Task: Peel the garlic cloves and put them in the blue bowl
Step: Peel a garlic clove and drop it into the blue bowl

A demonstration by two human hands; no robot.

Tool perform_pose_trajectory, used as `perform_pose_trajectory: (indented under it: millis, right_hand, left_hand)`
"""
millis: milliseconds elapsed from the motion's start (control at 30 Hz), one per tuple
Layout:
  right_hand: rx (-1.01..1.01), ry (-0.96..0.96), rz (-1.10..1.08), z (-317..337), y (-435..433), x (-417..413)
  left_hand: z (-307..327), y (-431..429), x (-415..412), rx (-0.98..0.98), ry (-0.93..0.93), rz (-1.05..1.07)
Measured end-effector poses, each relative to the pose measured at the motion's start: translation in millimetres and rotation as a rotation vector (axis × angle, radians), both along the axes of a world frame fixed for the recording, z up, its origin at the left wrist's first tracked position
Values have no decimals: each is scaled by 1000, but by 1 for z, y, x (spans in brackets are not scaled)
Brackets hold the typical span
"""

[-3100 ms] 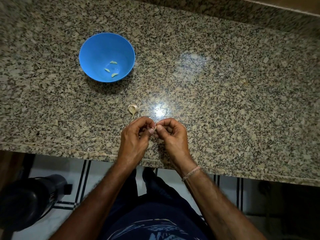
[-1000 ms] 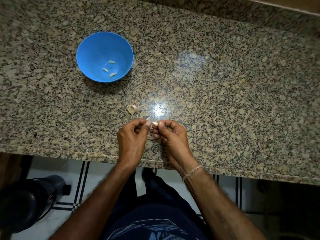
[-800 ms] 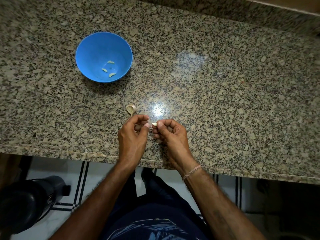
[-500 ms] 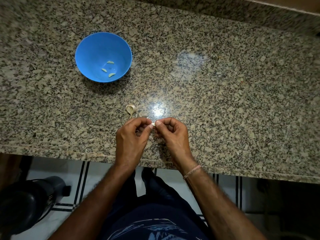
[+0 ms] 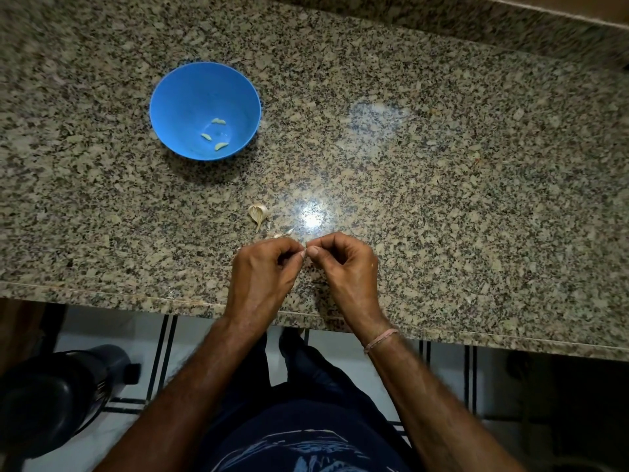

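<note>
Three peeled cloves (image 5: pixel 218 121) in blue bowl (image 5: pixel 177 93); left hand (image 5: pixel 262 277) and right hand (image 5: pixel 347 267) pinching fourth clove (image 5: pixel 305 248), likely mid-peel; garlic piece (image 5: pixel 257 212) lying on surface (image 5: pixel 442 182).

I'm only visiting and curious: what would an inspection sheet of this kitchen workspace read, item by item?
Surface: speckled granite countertop, glossy, with light glare.
Job's things: round blue plastic bowl holding three peeled garlic cloves; papery garlic bulb remnant near the hands.
Clutter: loose garlic skin scraps by the fingertips.
Hands: left hand and right hand both pinch one small pale garlic clove between them.
Cables: nothing seen.
Surroundings: white tiled floor; bulky black object lower left.
</note>
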State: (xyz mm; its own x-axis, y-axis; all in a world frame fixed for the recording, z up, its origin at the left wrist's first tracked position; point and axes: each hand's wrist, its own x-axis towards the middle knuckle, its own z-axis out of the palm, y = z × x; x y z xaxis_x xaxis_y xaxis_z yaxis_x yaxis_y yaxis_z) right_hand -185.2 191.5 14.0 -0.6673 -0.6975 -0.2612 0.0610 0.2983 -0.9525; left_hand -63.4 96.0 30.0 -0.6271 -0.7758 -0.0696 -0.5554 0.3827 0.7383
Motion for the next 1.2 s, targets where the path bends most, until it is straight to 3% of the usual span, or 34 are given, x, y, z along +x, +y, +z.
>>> perform_pose_trajectory:
  millis: [333,600,933,1100,1200]
  right_hand:
    - [-1,43,21,-2,1,1]
    - [9,-195,-71,-1,0,2]
    - [-3,-129,-51,0,0,2]
    - [-6,-113,-31,-1,0,2]
    - [-4,-141,-42,-1,-1,2]
  left_hand:
    - [-2,0,-3,-4,-29,-19]
    - [-5,-1,-2,128,-18,84]
    - [-1,-2,-2,-12,-30,-11]
    - [-1,-3,-5,46,-75,4]
    - [-3,-3,-7,182,-93,61]
